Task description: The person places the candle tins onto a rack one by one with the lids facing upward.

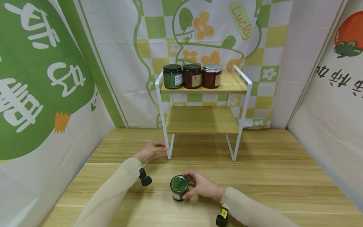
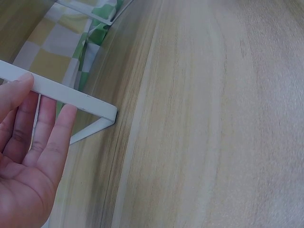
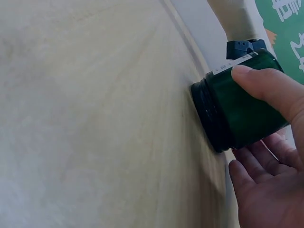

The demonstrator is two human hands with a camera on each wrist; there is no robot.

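Observation:
A green glass jar with a black lid is upside down at the front of the wooden table, its lid toward the tabletop and its green base facing up. My right hand holds it from the right, with the thumb on the near side and the fingers on the far side. In the right wrist view, the thumb presses the jar near its pale label. My left hand holds the front left leg of a white-framed two-tier rack, thumb on one side and fingers on the other.
On the rack's top shelf stand a green jar with a black lid, a brown jar with a black lid and a brown jar with a silver lid. Printed cloth hangs behind and at both sides of the table.

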